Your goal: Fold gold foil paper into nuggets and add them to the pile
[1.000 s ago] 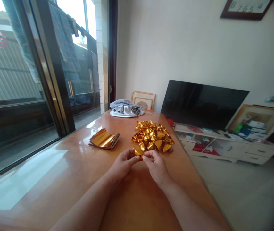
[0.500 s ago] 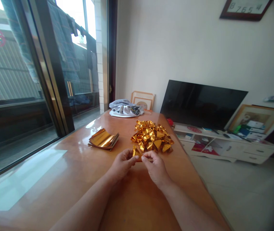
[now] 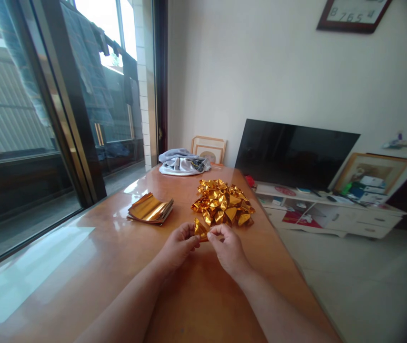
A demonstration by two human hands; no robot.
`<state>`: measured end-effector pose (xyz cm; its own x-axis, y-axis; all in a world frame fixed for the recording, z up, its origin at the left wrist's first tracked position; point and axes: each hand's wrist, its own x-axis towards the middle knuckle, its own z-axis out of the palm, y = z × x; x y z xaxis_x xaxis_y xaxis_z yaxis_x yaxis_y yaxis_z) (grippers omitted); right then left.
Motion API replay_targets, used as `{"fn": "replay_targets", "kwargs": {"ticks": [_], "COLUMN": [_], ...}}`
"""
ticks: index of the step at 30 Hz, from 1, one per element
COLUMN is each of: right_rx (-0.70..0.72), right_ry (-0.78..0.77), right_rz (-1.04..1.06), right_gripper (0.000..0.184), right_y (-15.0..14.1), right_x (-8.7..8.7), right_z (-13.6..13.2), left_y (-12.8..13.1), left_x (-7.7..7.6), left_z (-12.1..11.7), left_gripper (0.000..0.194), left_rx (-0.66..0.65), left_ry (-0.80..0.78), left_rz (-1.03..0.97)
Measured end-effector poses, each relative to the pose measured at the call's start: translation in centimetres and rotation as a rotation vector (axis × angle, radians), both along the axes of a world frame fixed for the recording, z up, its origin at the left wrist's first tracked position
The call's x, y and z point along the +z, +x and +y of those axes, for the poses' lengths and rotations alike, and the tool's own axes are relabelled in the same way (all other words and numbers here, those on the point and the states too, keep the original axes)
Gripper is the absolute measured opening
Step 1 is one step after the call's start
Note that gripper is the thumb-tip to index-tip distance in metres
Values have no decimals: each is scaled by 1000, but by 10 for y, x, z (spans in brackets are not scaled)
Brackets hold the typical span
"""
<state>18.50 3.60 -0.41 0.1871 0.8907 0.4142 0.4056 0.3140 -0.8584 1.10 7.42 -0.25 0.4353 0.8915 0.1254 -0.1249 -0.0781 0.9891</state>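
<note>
A partly folded piece of gold foil paper (image 3: 200, 230) is held between my two hands, just above the table. My left hand (image 3: 179, 245) pinches its left side with thumb and fingers. On the right side, the thumb and forefinger of my right hand (image 3: 229, 247) are closed on its edge. Right behind my hands lies a heap of folded gold foil pieces (image 3: 224, 202), shiny and pointed. To the left, a stack of flat gold foil sheets (image 3: 150, 208) rests on the table, its top sheets curling up.
The glossy brown table (image 3: 124, 267) runs away from me. Light grey clothes (image 3: 182, 164) lie bundled at its far end, near leaning picture frames (image 3: 208, 150). A television (image 3: 292, 155) stands on a white cabinet (image 3: 346, 216) at the right. Glass sliding doors (image 3: 71, 119) line the left.
The view has turned slightly to the right, so everything sits a little farther left. Both hands keep hold of the foil paper, with only slight finger movement.
</note>
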Motion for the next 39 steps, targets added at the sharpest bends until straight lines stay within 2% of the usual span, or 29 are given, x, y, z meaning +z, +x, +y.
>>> {"fn": "replay_targets", "kwargs": {"ticks": [7,12,19,23,27,34,39], "right_rx": [-35,-34,-41,75,156,78,16], "right_ry": [20,59,18,-2,20,18,-5], "right_rz": [-79,-155,-9,55,6,34,71], "right_gripper": [9,8,29,37,38,39,24], "right_y": [3,2,-2,-4,-6,-7,-5], "right_x": [-9,-8,-2,-3,-6,-10,-9], "right_z": [6,4,0,-1,-1,2,2], "left_y": [2,3,-3,-5,-4,-4,-4], "left_x": [-8,-2,8,6,2,-7,-10], "left_z": [4,1,-2,0,2,8,12], "left_gripper": [30,25,22,19,19,24,27], "left_rx": [-13,31,59,26,-5,-14,32], "left_ry": [18,11,-53,-93,-110,-182,-272], "left_rz": [-9,29,37,-10,-41,-101,-209]}}
